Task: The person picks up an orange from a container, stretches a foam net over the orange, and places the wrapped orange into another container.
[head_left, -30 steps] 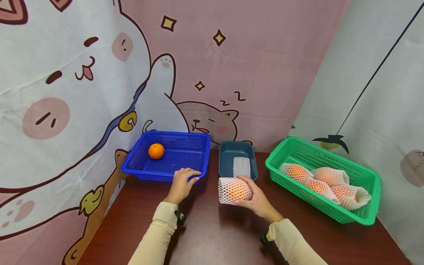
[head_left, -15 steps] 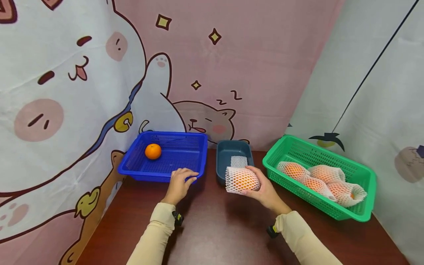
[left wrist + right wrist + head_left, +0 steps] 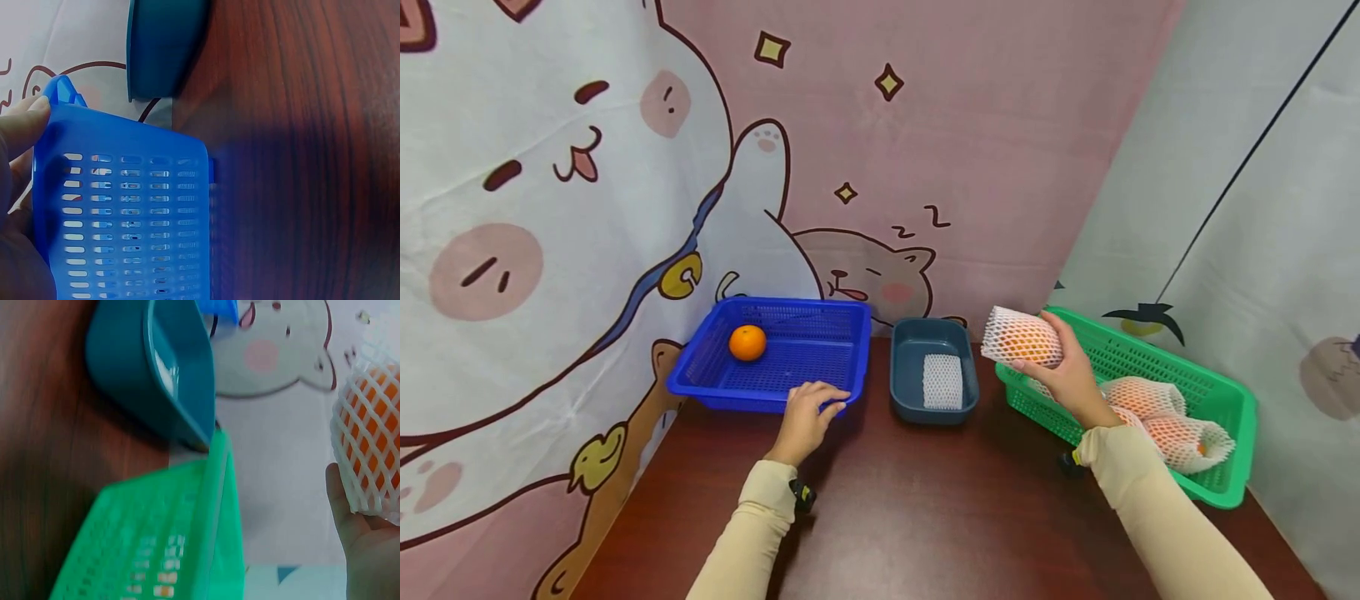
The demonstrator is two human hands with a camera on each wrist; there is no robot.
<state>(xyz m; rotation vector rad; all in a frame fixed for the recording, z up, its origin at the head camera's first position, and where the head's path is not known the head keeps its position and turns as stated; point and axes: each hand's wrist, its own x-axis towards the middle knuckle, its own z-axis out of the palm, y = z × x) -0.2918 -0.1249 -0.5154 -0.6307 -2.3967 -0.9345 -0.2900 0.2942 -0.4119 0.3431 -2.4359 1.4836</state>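
My right hand [image 3: 1071, 383] grips an orange in a white foam net sleeve [image 3: 1024, 337], held up above the left end of the green basket [image 3: 1217, 390]. The right wrist view shows the netted orange [image 3: 375, 437] against my palm, cut off by the frame edge. My left hand [image 3: 808, 415] rests its fingers on the front right corner of the blue basket [image 3: 808, 371]. Inside that basket lies a bare orange [image 3: 747, 342]. Close by, in the left wrist view, a fingertip [image 3: 39, 105] sits on the rim of the blue basket [image 3: 131, 131].
Between the baskets stands a small dark teal tray [image 3: 909, 387] with a flat, empty foam net sleeve [image 3: 942, 382] in it. Several netted oranges [image 3: 1142, 397] lie in the green basket, partly hidden by my right arm. A printed cloth [image 3: 985, 167] hangs behind the brown table [image 3: 917, 508].
My right hand has carried the netted orange from in front of the teal tray rightward and up, over the green basket's edge. The left hand has stayed at the blue basket's corner.
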